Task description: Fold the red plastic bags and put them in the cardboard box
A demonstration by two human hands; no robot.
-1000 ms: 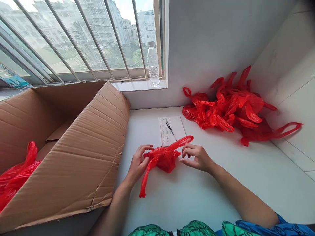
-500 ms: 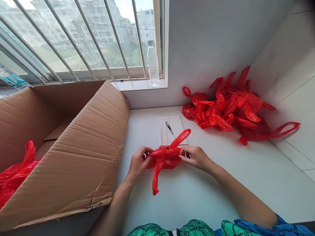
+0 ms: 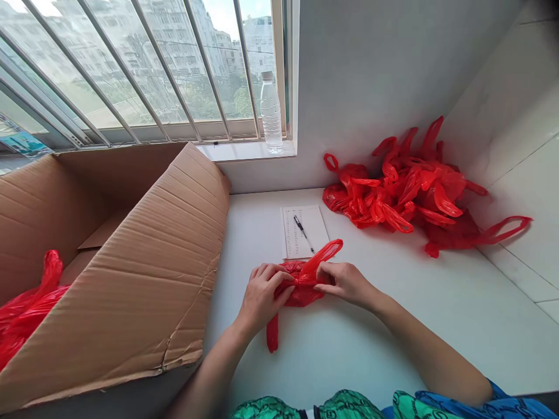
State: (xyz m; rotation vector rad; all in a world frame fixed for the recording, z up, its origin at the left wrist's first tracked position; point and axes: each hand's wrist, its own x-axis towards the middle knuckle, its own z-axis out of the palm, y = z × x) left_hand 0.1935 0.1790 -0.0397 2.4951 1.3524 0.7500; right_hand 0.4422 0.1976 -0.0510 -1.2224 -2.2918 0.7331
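On the white tabletop, a red plastic bag (image 3: 301,298) lies in front of me, gathered at its middle. One handle loop sticks up to the right, and the other hangs down toward me on the left. My left hand (image 3: 265,291) pinches the bag close to its gathered middle, fingers closed. From the other side, my right hand (image 3: 345,282) grips the bag's right part between thumb and fingers. What the bag contains is hidden.
A large open cardboard box (image 3: 152,256) stands at left, with a red bag (image 3: 32,308) inside. A heap of red bags (image 3: 402,186) lies at back right. Behind my hands are a paper pad (image 3: 290,233) and pen (image 3: 303,233). A bottle (image 3: 271,116) stands on the windowsill.
My left hand has moved right, from the bag's left edge to its gathered middle. The right hand has shifted slightly inward, and the bag has turned and slid a little toward me.
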